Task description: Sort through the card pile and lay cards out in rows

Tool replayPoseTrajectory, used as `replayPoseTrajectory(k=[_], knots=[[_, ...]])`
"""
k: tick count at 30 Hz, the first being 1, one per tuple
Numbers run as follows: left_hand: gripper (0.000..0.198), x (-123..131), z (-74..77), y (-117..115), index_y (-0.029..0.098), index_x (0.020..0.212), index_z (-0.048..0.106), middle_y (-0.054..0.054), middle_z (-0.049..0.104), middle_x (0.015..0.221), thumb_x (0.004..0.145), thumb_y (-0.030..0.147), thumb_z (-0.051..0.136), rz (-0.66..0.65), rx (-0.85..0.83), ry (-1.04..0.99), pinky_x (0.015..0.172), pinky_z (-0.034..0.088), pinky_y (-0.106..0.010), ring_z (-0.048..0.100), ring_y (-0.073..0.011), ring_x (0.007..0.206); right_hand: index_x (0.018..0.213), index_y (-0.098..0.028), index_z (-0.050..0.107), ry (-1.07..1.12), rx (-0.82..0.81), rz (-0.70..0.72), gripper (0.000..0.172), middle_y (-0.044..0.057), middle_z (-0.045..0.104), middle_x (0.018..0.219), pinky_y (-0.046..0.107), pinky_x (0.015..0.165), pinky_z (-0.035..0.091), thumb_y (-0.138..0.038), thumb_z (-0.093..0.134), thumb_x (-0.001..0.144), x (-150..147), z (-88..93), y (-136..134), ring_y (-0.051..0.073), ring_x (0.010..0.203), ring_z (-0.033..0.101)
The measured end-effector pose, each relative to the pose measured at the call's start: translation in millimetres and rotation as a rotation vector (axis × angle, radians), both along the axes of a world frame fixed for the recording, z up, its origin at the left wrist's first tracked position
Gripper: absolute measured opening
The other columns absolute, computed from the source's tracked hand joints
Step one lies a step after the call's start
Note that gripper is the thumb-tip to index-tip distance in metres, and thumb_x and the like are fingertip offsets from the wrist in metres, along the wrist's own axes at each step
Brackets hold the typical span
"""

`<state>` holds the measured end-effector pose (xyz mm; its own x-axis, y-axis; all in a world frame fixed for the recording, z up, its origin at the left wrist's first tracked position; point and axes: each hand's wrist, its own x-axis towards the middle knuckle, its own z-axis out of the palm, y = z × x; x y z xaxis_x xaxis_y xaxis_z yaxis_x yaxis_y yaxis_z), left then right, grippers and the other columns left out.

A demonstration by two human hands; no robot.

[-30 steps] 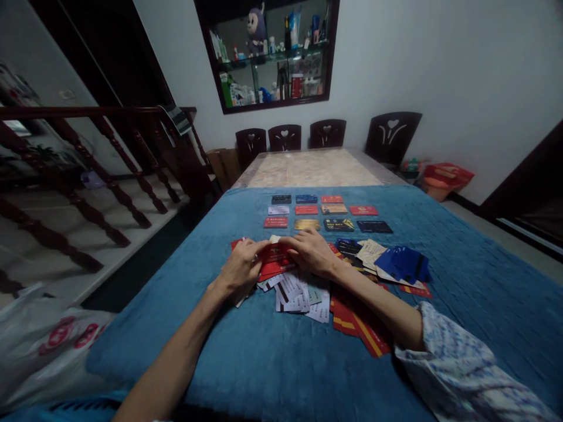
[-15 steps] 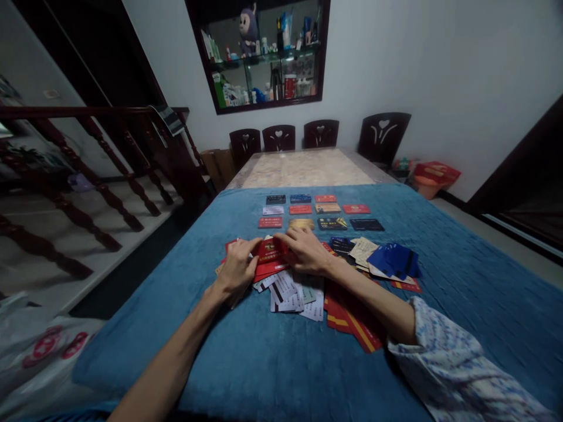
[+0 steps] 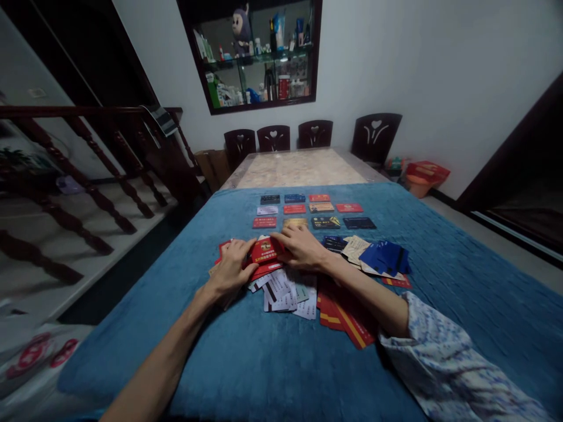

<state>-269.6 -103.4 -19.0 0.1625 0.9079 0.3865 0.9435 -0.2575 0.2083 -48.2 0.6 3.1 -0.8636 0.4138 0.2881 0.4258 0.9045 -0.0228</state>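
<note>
Red cards (image 3: 265,249) with gold print lie in a loose stack between my two hands. My left hand (image 3: 231,266) grips the left side of this stack, fingers bent and thumb at the near edge. At its right side, my right hand (image 3: 301,246) has its fingers curled round the edge. White cards (image 3: 281,293) with dark stripes fan out just below the stack. Red-and-yellow cards (image 3: 345,316) spread under my right forearm. Blue cards (image 3: 386,258) and cream cards (image 3: 357,249) are heaped farther right.
Rows of small card stacks, among them a black stack (image 3: 359,223) and an orange one (image 3: 321,207), stand beyond my hands on the blue cloth (image 3: 246,357). Dark chairs (image 3: 315,134) line the table's far end. Plastic bags (image 3: 39,366) sit at the lower left.
The whole view has shifted slightly, so everything appears a little farther left. My hands keep their hold on the red cards, whose top face shows a bit more now.
</note>
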Motion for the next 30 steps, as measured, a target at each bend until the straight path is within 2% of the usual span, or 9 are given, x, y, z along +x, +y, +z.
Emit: replayPoseTrajectory(k=[7,15,21,30], knots=[[0.050,0,-2.8,5,0.024,0.135,0.054,-0.008,0.060,0.117,0.085,0.028,0.062,-0.005,0.003,0.041,0.097,0.036,-0.047,0.050,-0.0277,0.111,0.132,-0.020,0.057,0.001,0.011,-0.021,0.052,0.017,0.056,0.124,0.041,0.085,0.037,-0.043,0.063,0.087,3,-1.7,6,0.032,0.117,0.042],[0.047,11,5.3,11,0.022,0.129,0.057,-0.010,0.059,0.119,0.083,0.029,0.063,-0.019,0.012,0.118,0.096,0.033,-0.052,0.047,-0.0295,0.112,0.125,-0.019,0.063,-0.006,0.015,-0.019,0.050,0.016,0.057,0.123,0.043,0.086,0.039,-0.043,0.070,0.081,6,-0.6,16,0.032,0.116,0.045],[0.046,22,15.3,22,0.020,0.126,0.058,-0.012,0.060,0.119,0.081,0.026,0.062,-0.015,-0.007,0.155,0.097,0.032,-0.055,0.047,-0.0315,0.114,0.122,-0.021,0.063,-0.034,-0.012,-0.037,0.048,0.014,0.059,0.124,0.039,0.083,0.041,-0.042,0.071,0.080,15,9.8,28,0.030,0.110,0.049],[0.044,51,33.8,50,0.020,0.125,0.058,-0.012,0.058,0.125,0.081,0.026,0.061,-0.040,-0.113,0.223,0.105,0.029,-0.056,0.045,-0.0321,0.121,0.122,-0.018,0.064,-0.150,-0.057,-0.088,0.047,0.015,0.059,0.123,0.037,0.082,0.043,-0.045,0.067,0.084,47,29.3,42,0.032,0.115,0.048]])
